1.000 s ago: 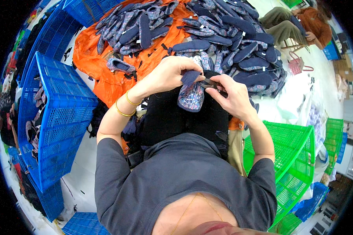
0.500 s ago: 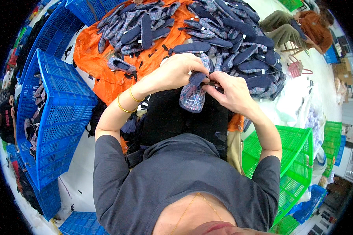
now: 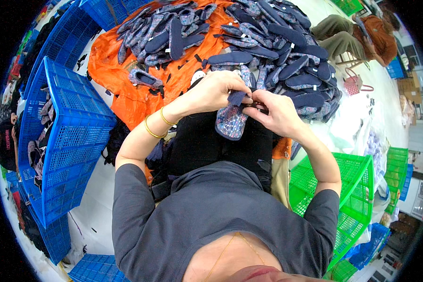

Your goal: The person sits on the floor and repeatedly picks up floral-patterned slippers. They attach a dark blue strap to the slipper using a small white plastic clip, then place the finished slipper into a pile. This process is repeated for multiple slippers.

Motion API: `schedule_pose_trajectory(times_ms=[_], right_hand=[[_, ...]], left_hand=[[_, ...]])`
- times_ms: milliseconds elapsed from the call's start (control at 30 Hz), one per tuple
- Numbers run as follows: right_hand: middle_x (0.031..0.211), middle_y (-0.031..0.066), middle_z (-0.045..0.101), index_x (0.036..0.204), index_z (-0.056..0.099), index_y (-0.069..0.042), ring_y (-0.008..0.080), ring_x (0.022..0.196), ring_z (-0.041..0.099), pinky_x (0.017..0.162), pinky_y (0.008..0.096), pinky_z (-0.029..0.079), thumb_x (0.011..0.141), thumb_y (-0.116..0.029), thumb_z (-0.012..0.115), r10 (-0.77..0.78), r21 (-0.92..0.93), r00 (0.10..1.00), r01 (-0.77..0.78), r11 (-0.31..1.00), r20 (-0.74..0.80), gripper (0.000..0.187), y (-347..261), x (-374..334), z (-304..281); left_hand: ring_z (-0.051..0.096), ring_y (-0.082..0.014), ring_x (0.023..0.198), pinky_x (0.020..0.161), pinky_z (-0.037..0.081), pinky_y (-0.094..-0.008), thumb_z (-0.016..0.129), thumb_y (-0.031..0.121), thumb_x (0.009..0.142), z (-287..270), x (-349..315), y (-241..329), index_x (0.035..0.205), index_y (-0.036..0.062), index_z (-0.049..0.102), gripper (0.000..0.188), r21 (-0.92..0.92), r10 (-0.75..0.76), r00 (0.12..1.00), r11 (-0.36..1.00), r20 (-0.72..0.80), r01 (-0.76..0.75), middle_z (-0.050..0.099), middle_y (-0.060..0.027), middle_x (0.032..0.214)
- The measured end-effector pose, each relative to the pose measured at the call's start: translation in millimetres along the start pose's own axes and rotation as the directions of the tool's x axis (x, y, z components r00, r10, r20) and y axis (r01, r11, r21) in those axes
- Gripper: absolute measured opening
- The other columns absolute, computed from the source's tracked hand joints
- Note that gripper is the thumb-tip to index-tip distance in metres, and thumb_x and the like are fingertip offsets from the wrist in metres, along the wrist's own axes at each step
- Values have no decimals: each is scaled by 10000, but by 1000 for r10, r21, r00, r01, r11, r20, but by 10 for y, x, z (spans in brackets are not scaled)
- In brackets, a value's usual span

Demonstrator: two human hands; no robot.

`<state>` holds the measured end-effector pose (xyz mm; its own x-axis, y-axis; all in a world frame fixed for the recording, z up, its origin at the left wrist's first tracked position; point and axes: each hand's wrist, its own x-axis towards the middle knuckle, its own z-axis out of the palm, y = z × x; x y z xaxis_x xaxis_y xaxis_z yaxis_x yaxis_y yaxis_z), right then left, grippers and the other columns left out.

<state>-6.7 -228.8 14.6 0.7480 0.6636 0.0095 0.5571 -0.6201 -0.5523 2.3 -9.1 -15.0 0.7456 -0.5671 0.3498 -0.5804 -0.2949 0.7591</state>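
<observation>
A floral-patterned slipper with navy fabric at its upper end hangs over my black-trousered lap. My left hand is closed, pinching the slipper's navy edge between thumb and fingertips. Against the slipper's right edge, my right hand is closed too, thumb and forefinger around something small and dark that I cannot make out. Just beyond my hands lies a large pile of similar slippers, navy soles and floral uppers mixed. One single slipper rests apart on the orange sheet, left of the pile.
Blue plastic crates stand to my left, one holding fabric pieces. Green crates are at my right side. A person sits at the far right, near a red-and-white bag. Dark scraps are scattered over the orange sheet.
Both hands have dropped slightly toward me with the slipper. Its navy upper edge now folds over at my left fingertips. The seated person at far right has shifted a little.
</observation>
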Motion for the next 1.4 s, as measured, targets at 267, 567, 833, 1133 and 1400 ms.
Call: schedule_pose_trajectory(times_ms=[267,567,833,1133,1400], right_hand=[[844,108,673,1004,623,-68,243,776,668,681,354,511,860,-274,676,71,148,996,-77,986,48,257,68,9,-86],[749,-91,471,1020,610,-39,-3,638,387,569,155,328,816,-130,761,264,790,964,-173,588,14,269,436,-324,400],[812,-24,567,1034,622,-20,61,698,484,643,203,396,953,-223,606,450,794,819,11,608,-356,219,534,-317,838],[901,64,620,1155,592,-7,115,754,572,688,241,477,892,-166,668,167,557,882,123,821,-440,316,379,-361,1102],[796,69,635,996,620,-22,138,622,612,582,241,499,831,-129,732,55,383,884,144,913,-463,227,252,-234,904]], left_hand=[[647,-251,841,758,494,-331,722,72,774,-101,-50,75,902,41,699,133,5,69,990,998,-124,-69,685,-100,871],[587,-278,1003,861,470,-375,741,251,793,-206,-306,46,1097,18,615,402,260,-13,1000,966,8,10,618,-146,1094],[549,-70,899,795,463,-248,744,189,836,231,-275,-196,1039,18,626,291,-496,-281,886,747,368,443,625,2,964],[574,-46,866,785,485,-223,715,122,857,406,-551,-267,1086,18,628,266,-771,-373,880,451,296,450,646,7,972],[549,-34,856,752,463,-199,711,111,857,457,-582,-300,1085,27,624,258,-779,-353,901,477,253,406,624,24,959]])
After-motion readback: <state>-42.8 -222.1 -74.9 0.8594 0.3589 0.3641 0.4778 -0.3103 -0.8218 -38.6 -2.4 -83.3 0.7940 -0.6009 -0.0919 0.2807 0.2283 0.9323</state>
